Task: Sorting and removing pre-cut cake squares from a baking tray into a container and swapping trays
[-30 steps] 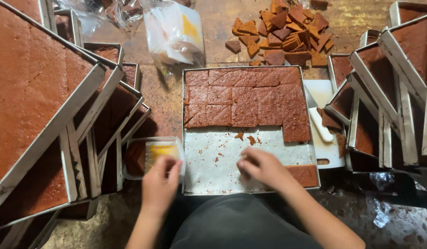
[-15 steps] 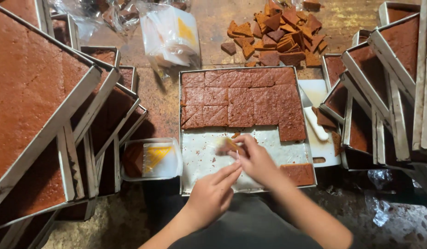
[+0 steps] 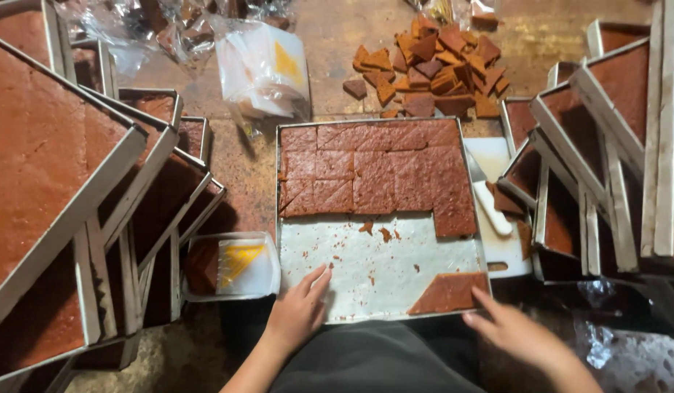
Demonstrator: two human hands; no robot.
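The metal tray [image 3: 278, 218] lies flat on the floor in front of the person, its upper half still filled with a scored brown slab [image 3: 380, 171] cut into squares and triangles, its lower half bare white lining paper [image 3: 366, 269] strewn with crumbs. One loose triangular piece [image 3: 447, 292] sits in the tray's near right corner. The left hand [image 3: 299, 311] rests with open, spread fingers on the tray's near edge and the paper, gripping nothing; the right hand [image 3: 513, 331] hovers open just outside the near right corner, close to the triangle but not touching it. The slab looks dense yet soft and crumbly, so a cut piece is likely light but fragile: it is best lifted from under its edges with flat fingers, not pinched at a thin tip, which may break off. The tray itself looks stiff and thin-walled, best gripped at its raised rim. Just left of it sits a clear plastic box [image 3: 231, 266] holding a brown piece and a yellow-and-white label. Beyond the tray lie a heap of cut pieces [image 3: 435, 65] and a bag of white wrappers [image 3: 267, 69]. A white-handled knife [image 3: 490, 204] rests to the right, and stacked trays of uncut slab [image 3: 53, 167] lean on both sides.
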